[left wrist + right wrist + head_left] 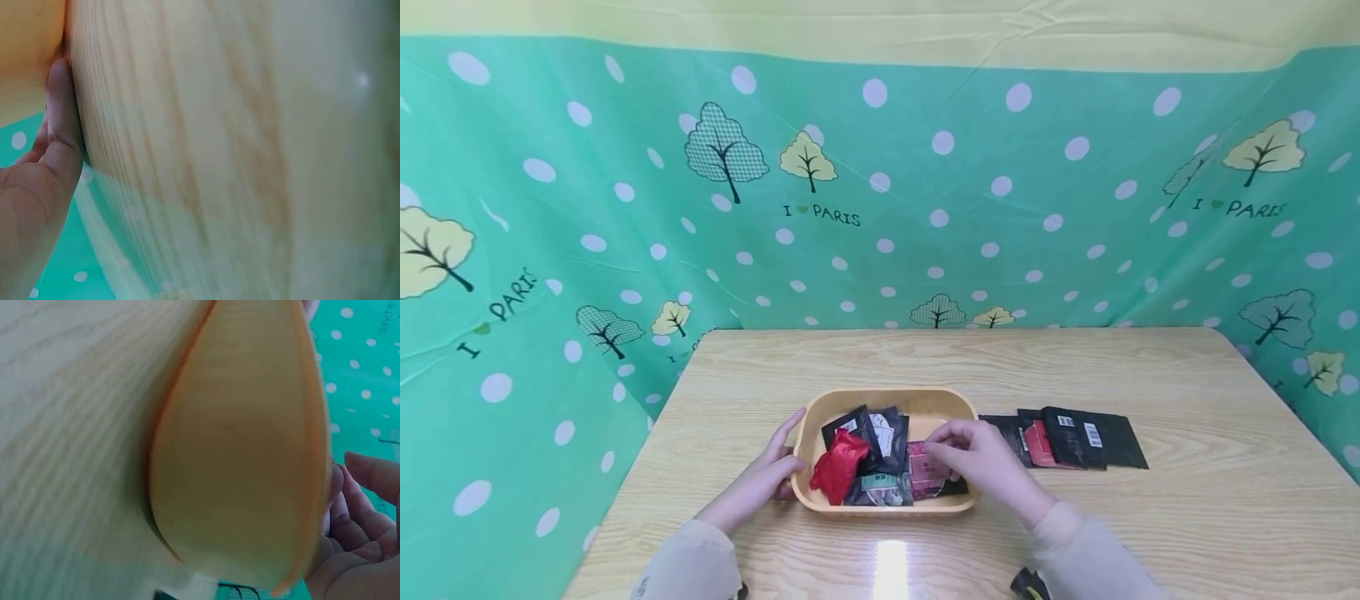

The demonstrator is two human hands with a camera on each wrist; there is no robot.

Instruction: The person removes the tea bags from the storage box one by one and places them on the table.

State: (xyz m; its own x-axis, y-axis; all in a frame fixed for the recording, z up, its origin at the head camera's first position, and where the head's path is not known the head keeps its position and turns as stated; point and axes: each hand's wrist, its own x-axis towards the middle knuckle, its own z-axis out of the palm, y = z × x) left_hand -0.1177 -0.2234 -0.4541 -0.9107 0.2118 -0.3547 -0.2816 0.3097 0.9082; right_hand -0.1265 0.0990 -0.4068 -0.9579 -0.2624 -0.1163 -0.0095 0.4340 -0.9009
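A yellow-orange plastic basket [886, 510] holds several small flat packets. On the left inside lies a crumpled shiny red packet [838, 467], beside black packets with white labels [891, 433]. A green-and-grey packet [883, 490] lies along the near side, next to a pink packet [927, 471]. My left hand [771, 471] touches the basket's left end from outside, its thumb [62, 100] straight against the wall. Over the basket's right part is my right hand [973, 458], fingertips by the pink packet. Its fingers are loosely bent with a gap to the thumb; the basket wall partly hides them.
Right of the basket, black packets [1097, 437] and a red-and-black packet [1041, 446] lie overlapping on the wooden table [1210, 500]. A green dotted cloth [940, 208] hangs behind and on both sides. Light reflects off the table's near part.
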